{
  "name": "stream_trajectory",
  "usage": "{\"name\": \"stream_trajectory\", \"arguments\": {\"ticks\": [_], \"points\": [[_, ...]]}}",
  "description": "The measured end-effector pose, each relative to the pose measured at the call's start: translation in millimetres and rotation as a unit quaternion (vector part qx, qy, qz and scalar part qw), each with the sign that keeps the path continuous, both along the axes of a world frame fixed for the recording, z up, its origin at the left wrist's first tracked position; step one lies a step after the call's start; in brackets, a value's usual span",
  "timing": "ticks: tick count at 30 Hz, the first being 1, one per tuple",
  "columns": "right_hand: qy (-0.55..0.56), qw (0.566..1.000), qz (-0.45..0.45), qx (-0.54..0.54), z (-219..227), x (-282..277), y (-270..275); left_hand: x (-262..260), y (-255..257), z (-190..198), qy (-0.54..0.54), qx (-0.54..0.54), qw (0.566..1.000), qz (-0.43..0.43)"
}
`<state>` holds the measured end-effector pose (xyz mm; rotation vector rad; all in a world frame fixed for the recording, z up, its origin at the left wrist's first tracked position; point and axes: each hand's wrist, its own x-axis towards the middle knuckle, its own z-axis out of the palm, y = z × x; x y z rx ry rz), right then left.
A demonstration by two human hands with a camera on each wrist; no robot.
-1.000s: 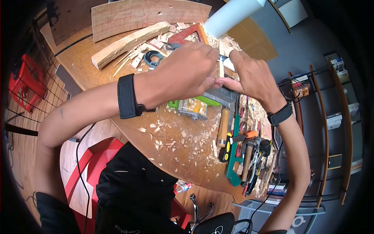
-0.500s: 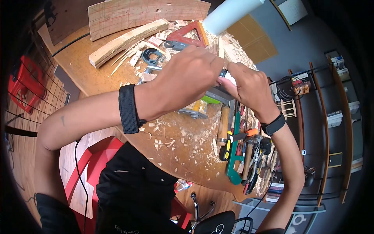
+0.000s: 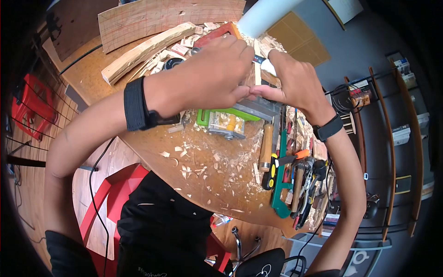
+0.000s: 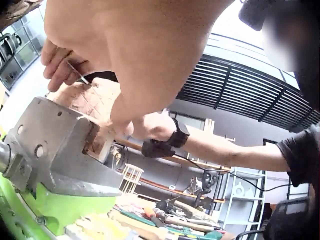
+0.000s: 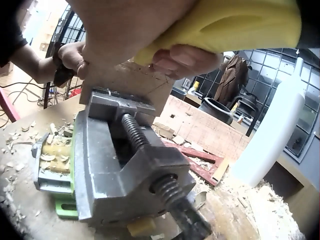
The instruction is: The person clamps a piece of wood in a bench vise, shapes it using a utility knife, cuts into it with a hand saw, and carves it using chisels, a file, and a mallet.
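A piece of wood [image 5: 125, 82] stands clamped in a grey metal vise [image 5: 100, 165] with a green base [image 4: 65, 210]. My right hand [image 3: 297, 83] grips the yellow handle of a cutting tool [image 5: 245, 25], fingers curled under it. Across the wood, my left hand [image 3: 207, 76] has its fingers curled at the tool's other end, where a thin metal shaft [image 4: 80, 75] shows between them. Both thumbs meet on the near side of the wood. The cutting edge itself is hidden by the hands.
Shavings lie over the table [image 3: 217, 194]. On its right are a wooden-handled tool [image 3: 266, 147], a green tool [image 3: 279, 198] and several pliers and hammers. Behind stand a long rough timber [image 3: 147, 51], a red triangle [image 5: 200, 162], a marked board [image 3: 170, 21] and a white tube [image 3: 267, 16].
Both hands came together toward the body by half a second ago, then went back away from it, still on the tool. The head view has shifted slightly.
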<state>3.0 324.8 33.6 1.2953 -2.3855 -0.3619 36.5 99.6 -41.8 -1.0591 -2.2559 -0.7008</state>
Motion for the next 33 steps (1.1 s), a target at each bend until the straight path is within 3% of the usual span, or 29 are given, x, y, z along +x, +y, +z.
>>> {"name": "stream_trajectory", "arguments": {"ticks": [5, 10, 15, 27, 33], "points": [[0.036, 0.999, 0.023, -0.002, 2.9, 13.6, -2.2, 12.0, 5.4, -5.7, -0.007, 0.047, 0.999, 0.005], [0.107, 0.985, 0.042, 0.130, 31.5, 11.4, -17.9, 14.4, 10.5, -9.3, -0.005, 0.050, 0.999, 0.012], [0.080, 0.986, 0.042, 0.140, 29.9, 11.2, -17.1, 17.3, 10.0, -8.5, -0.021, 0.045, 0.998, 0.037], [0.001, 0.991, 0.011, 0.133, 29.4, 10.3, -15.5, 17.1, 6.3, -0.7, -0.078, 0.029, 0.996, 0.007], [0.020, 0.991, 0.017, 0.130, 30.4, 16.1, -15.9, 30.7, 17.9, -9.5, -0.054, 0.125, 0.989, 0.054]]}}
